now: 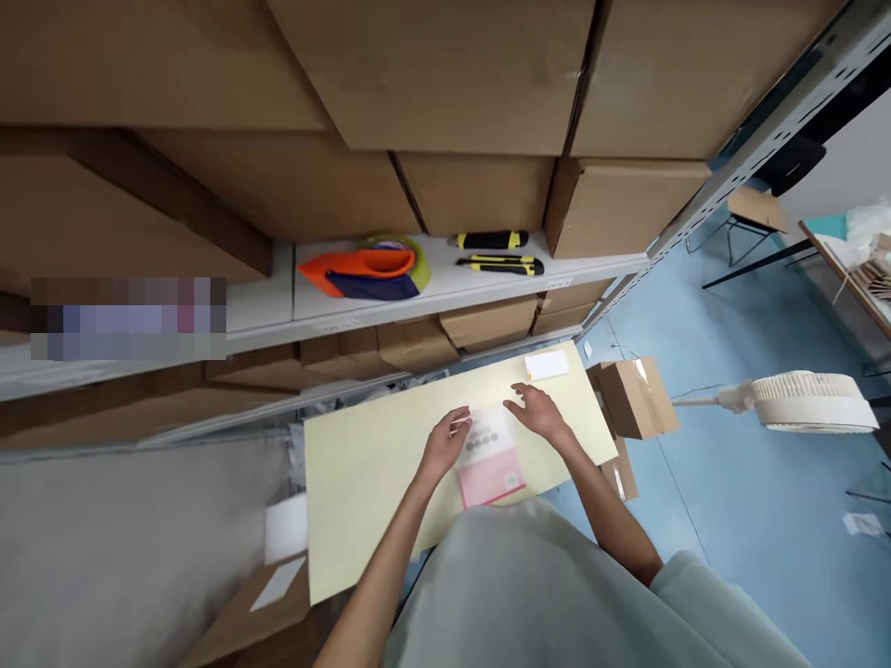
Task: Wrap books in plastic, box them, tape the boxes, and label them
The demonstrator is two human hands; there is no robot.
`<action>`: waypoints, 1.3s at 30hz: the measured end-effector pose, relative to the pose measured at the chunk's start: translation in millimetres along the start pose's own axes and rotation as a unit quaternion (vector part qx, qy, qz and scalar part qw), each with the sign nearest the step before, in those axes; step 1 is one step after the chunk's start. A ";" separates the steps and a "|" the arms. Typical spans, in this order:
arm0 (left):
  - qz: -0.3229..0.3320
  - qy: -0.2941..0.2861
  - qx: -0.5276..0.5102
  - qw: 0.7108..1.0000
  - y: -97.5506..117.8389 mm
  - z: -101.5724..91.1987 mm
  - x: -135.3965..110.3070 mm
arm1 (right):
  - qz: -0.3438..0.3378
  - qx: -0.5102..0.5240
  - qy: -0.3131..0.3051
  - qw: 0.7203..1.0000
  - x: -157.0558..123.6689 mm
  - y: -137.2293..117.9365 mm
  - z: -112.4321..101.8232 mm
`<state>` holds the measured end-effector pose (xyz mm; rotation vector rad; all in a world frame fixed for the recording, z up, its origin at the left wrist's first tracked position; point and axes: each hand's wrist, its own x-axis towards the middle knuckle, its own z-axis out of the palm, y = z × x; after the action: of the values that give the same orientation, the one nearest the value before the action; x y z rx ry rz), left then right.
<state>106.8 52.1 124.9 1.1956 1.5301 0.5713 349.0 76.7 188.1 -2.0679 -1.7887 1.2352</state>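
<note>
So I'm standing here watching someone in a grey-green T-shirt (529, 594) at a pale yellow table (376, 473), both arms stretched out over it. The thing in the middle of it all is a pink-and-white packet (490, 464). It's lying flat at the near side of the table, right in front of the shirt, white part at the far end, pink part at the near end, with a row of grey round marks across the white.

Left hand (446, 443) is at the packet's far left corner, fingers curled, so the grip is pretty narrow. There's a thin white bit showing at the fingertips, but honestly I can't tell if it's pinched there or if it's the packet's edge. Right hand (539, 413) is over by the far right corner, fingers spread, grip wide and nothing in it. Can't say whether those fingertips actually touch the packet.

Just beyond the right hand there's a small white box (547, 365) near the table's far right corner.

On the far side, a metal shelf (445, 295) holds two black-and-yellow utility knives (499, 265) side by side, and left of them an orange and navy item (368, 269) next to a yellow-green ring (421, 269). Big cardboard boxes (459, 70) are stacked behind and above. Off to the right there's a white fan (811, 401), plus a taped carton (637, 397) just beside the table on the blue floor (738, 482).
</note>
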 end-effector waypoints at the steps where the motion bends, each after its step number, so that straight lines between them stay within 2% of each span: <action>1: 0.018 0.008 -0.003 1.000 18.5 -1.8 9.5 | -0.015 0.002 0.022 1.000 5.6 -8.0 -14.8; 6: 0.131 0.056 -0.015 0.990 117.6 -4.6 45.0 | -0.117 -0.009 0.148 0.982 33.5 -54.9 -84.6; 10: 0.233 0.093 0.002 0.968 192.3 -7.8 58.7 | -0.207 -0.095 0.263 0.937 55.9 -96.2 -133.1; 12: 0.271 0.123 0.017 0.954 222.6 -11.0 62.6 | -0.225 -0.153 0.287 0.919 67.9 -112.7 -152.1; 15: 0.301 0.158 0.023 0.940 252.6 -14.7 64.4 | -0.223 -0.222 0.264 0.912 86.3 -127.4 -169.5; 18: 0.308 0.162 0.017 0.937 257.7 -14.0 60.0 | -0.211 -0.260 0.239 0.912 101.3 -132.0 -175.2; 20: 0.303 0.158 0.013 0.940 247.2 -11.8 54.6 | -0.213 -0.271 0.231 0.910 106.8 -131.6 -175.6; 22: 0.288 0.148 0.001 0.946 227.2 -10.3 50.0 | -0.222 -0.271 0.233 0.907 107.7 -127.7 -173.4; 25: 0.248 0.136 -0.013 0.959 182.5 -12.7 46.6 | -0.251 -0.244 0.263 0.899 100.6 -109.6 -157.7; 27: 0.209 0.143 -0.008 0.968 143.8 -17.9 45.2 | -0.269 -0.206 0.287 0.896 90.9 -87.6 -134.2; 30: 0.116 0.149 0.032 0.981 74.7 -27.0 39.9 | -0.278 -0.128 0.294 0.905 70.2 -43.0 -76.4; 32: 0.028 0.128 0.093 0.987 25.3 -31.0 32.4 | -0.266 -0.073 0.269 0.923 52.5 -10.0 -24.3; 35: -0.089 0.075 0.191 0.975 -43.1 -32.5 17.4 | -0.207 -0.019 0.198 0.958 20.1 33.8 63.3; 37: -0.125 0.045 0.220 0.966 -79.3 -32.7 8.6 | -0.151 -0.009 0.148 0.977 -3.0 53.2 118.5; 39: -0.133 0.023 0.231 0.964 -106.0 -33.6 4.0 | -0.106 -0.005 0.114 0.988 -23.6 62.5 164.8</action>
<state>34.9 22.5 45.2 1.2926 1.8911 0.0600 290.6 -26.1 55.3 -1.8766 -1.8510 0.8973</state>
